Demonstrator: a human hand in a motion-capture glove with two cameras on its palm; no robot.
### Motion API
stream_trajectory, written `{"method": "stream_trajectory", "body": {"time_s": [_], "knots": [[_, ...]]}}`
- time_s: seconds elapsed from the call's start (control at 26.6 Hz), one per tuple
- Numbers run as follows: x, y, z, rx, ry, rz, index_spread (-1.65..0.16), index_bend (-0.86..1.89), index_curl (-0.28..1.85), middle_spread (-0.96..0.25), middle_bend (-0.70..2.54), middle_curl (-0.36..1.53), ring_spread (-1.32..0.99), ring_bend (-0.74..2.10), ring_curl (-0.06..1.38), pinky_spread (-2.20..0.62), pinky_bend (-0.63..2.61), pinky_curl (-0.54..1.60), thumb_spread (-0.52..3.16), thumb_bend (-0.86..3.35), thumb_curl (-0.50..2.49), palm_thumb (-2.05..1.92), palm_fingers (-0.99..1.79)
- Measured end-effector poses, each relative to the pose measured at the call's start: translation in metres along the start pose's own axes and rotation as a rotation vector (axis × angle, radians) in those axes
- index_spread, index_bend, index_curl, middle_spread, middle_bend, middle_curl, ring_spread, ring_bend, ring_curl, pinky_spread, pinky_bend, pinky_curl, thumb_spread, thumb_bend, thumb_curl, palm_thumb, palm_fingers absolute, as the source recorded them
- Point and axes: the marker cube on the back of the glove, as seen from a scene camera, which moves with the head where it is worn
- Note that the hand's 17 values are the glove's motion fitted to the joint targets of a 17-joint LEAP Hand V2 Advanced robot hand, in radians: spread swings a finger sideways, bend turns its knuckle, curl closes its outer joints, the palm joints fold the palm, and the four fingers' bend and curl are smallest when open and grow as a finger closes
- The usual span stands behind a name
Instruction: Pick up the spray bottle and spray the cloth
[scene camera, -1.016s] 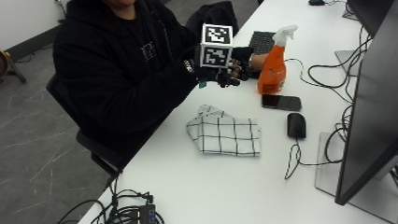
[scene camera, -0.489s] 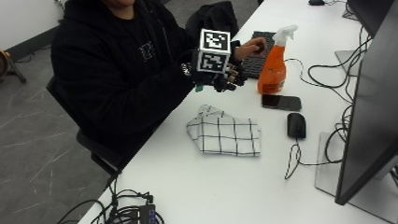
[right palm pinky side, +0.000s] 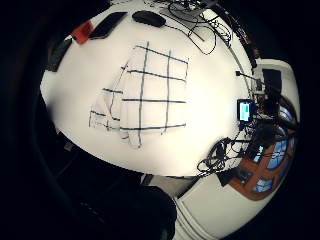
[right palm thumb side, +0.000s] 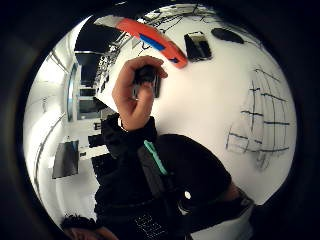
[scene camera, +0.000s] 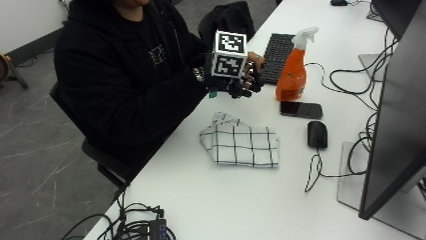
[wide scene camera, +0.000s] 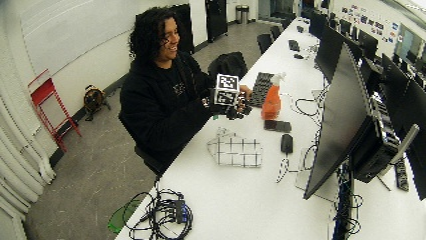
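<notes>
While raised, hand clear of spray bottle | cloth flat

Checked woven cloth, smooth table

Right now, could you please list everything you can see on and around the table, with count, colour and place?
spray bottle: one, orange with white trigger, upright beside the keyboard
cloth: one, white with dark checks, crumpled near the table's front edge
keyboard: one, black, behind the bottle
phone: one, dark, flat in front of the bottle
mouse: one, black, right of the cloth
monitor: one, black, at the table's far side
cables: several, black, at the near corner
gloved right hand: one, black, raised above the table, left of the bottle, apart from it
bare hand: one, holding a small dark object
</notes>
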Motion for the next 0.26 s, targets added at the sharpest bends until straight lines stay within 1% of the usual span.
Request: {"method": "stream_trajectory", "body": {"time_s": [0.26], "knots": [[-0.0002, -0.0033, 0.0057, -0.025, 0.002, -0.004, -0.36, 0.15, 0.28, 0.06, 0.18, 0.32, -0.01, 0.38, 0.31, 0.21, 0.34, 0.34, 1.07, -0.02, 0.30, 0.27, 0.19]]}}
